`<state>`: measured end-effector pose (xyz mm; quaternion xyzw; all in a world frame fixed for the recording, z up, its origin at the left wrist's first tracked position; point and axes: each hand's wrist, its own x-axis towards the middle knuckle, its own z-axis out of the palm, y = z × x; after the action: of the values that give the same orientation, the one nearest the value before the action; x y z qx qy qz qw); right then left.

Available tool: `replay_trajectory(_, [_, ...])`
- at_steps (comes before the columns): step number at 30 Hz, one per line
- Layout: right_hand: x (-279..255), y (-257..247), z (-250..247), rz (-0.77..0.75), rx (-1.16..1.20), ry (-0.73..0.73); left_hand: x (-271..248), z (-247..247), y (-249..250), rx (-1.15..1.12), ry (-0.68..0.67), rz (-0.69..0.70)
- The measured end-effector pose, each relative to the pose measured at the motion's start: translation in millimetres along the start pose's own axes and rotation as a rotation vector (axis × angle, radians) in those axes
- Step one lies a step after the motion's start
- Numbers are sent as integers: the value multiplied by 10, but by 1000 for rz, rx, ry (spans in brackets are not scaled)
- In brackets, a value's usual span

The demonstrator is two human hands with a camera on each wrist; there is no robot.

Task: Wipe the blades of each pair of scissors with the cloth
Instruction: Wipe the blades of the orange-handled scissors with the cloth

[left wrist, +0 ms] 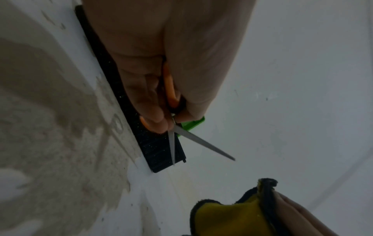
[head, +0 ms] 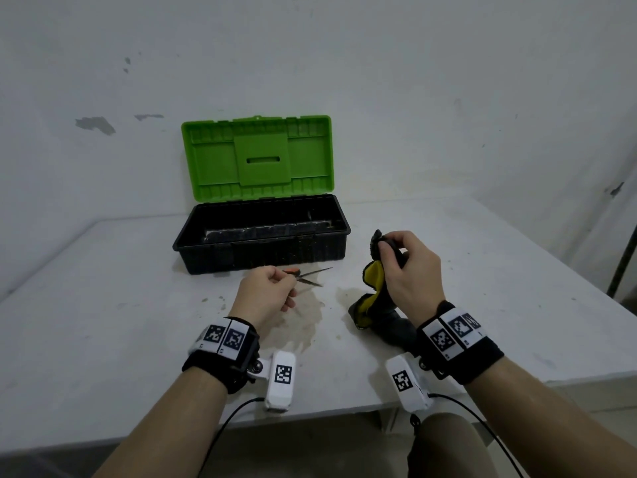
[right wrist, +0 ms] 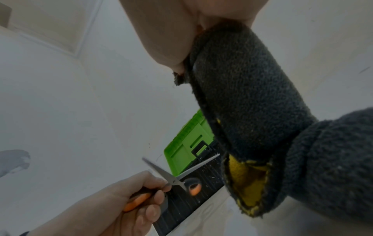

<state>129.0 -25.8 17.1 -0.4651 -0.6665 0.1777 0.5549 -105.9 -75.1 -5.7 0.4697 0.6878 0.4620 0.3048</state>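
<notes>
My left hand (head: 267, 288) grips a pair of orange-handled scissors (head: 312, 276) by the handles, just above the table in front of the toolbox. Their two blades (left wrist: 193, 140) are spread apart and point right, toward the cloth. My right hand (head: 406, 267) holds a dark grey cloth with a yellow inner side (head: 374, 281), bunched in its curled fingers; the cloth's lower end trails onto the table. The cloth (right wrist: 252, 102) hangs a short way right of the blade tips (right wrist: 201, 166), apart from them. The left hand (right wrist: 121, 202) shows low in the right wrist view.
An open toolbox with a black base (head: 262, 236) and upright green lid (head: 256, 157) stands behind the hands, near the wall. A brownish stain (head: 303, 322) marks the white table (head: 103, 322) under the left hand. The table's front edge lies near my wrists.
</notes>
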Motion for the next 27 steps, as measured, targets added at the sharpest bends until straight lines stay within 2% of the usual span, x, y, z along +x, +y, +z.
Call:
replay_trajectory(2, [-4, -5, -3, 2, 8, -4, 8, -13, 6, -19, -7, -27])
replay_trajectory(4, [-7, -14, -5, 0, 10, -7, 12, -14, 42, -152, -37, -99])
replay_trajectory(6, [-6, -16, -3, 3, 8, -5, 23, -29, 88, -409, -81, -235])
replay_trajectory(9, [-15, -8, -4, 10, 9, -4, 50, -104, 121, -841, -254, -478])
replay_trajectory(11, [-19, 2, -2, 11, 7, -4, 67, -128, 99, -956, -354, -510])
replay_trajectory(16, [-29, 4, 20, 10, 10, -15, 32, -105, 103, -987, -439, -480])
replay_trajectory(21, [-39, 14, 39, 27, 3, -87, 32, -69, 38, -770, -421, -394])
replay_trajectory(25, [-35, -2, 38, 75, 17, -176, 16, -63, 20, -678, -492, -362])
replay_trajectory(27, [-24, 10, 56, 128, 42, -218, -10, -24, 48, -583, -482, -328])
